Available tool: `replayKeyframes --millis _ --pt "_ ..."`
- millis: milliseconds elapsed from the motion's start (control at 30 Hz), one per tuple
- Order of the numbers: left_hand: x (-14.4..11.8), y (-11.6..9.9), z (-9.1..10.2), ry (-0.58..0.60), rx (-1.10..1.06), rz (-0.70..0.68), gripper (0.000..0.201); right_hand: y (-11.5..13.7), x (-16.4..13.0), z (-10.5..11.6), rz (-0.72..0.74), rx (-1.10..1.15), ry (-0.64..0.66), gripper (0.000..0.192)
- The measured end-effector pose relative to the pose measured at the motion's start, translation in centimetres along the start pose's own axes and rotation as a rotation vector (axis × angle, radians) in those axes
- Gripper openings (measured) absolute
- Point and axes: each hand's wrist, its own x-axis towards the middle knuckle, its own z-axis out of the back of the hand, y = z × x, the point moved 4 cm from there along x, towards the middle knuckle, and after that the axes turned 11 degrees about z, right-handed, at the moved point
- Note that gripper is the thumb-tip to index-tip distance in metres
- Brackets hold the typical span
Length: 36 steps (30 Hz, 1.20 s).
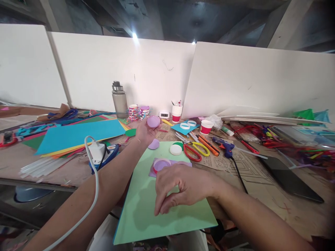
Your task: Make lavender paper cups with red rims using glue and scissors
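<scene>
While pens fill the cup (177, 113), left hand (145, 132) holds a purple disc (153, 121).

Cluttered table (274, 205) bears green sheet (146, 212) (scissors (195, 150) beside).

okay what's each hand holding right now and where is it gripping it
The left hand holds a purple disc by its lower edge, in the fingertips. The right hand hovers curled over the green sheet, apparently holding nothing.
</scene>
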Motion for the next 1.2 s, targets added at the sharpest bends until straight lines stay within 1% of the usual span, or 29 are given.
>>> replayKeyframes --millis 67,133,167,233,300,333,400,433,500,600,733,833,967,1067,1200 --pt "-0.1 -0.1 -0.1 -0.003 -0.004 0.001 0.034 0.2 0.1 0.2 0.025 -0.06 -0.007 0.009" --pt "-0.2 -0.1 -0.1 0.003 -0.009 0.0 0.036 0.3 0.1 0.8 -0.001 -0.098 -0.079 0.008" --pt "-0.3 -0.1 -0.2 0.009 -0.011 -0.005 0.037 0.2 0.0 1.3 -0.038 -0.116 -0.149 0.011" --pt "-0.4 -0.1 -0.3 0.024 -0.013 -0.014 0.036 -0.3 -0.6 2.3 -0.152 -0.173 -0.334 0.015" --pt "-0.6 0.1 -0.6 0.038 -0.018 -0.008 0.034 -1.1 -1.4 3.3 -0.26 -0.27 -0.528 0.016" --pt "-0.7 0.2 -0.7 0.044 -0.023 0.004 0.033 -1.4 -1.9 3.7 -0.289 -0.321 -0.605 0.017" --pt "-1.0 0.6 -1.1 0.066 -0.037 0.035 0.034 -2.2 -2.5 4.2 -0.301 -0.41 -0.709 0.018" --pt "-1.2 0.7 -1.2 0.079 -0.041 0.048 0.036 -2.5 -2.7 4.3 -0.301 -0.449 -0.735 0.017" --pt "-1.5 0.9 -1.6 0.106 -0.039 0.066 0.04 -3.1 -3.0 4.5 -0.302 -0.518 -0.753 0.017" --pt "-1.4 1.3 -1.6 0.122 -0.029 0.085 0.039 -3.4 -3.2 4.5 -0.289 -0.621 -0.736 0.018" --pt "-0.6 2.3 -1.1 0.092 -0.042 0.133 0.04 -3.2 -3.1 4.0 -0.222 -0.75 -0.675 0.023" --pt "-0.2 3.3 -0.7 0.078 -0.025 0.167 0.038 -3.3 -3.1 3.7 -0.214 -0.784 -0.643 0.025" --pt "0.0 3.8 -0.4 0.061 -0.009 0.161 0.032 -3.7 -2.8 3.6 -0.227 -0.803 -0.649 0.024" --pt "0.1 3.9 -0.5 0.087 -0.034 0.185 0.03 -3.5 -2.0 3.7 -0.226 -0.827 -0.62 0.024" --pt "0.8 4.2 -0.6 0.139 -0.041 0.202 0.027 -3.3 0.3 3.5 -0.296 -0.852 -0.505 0.026"
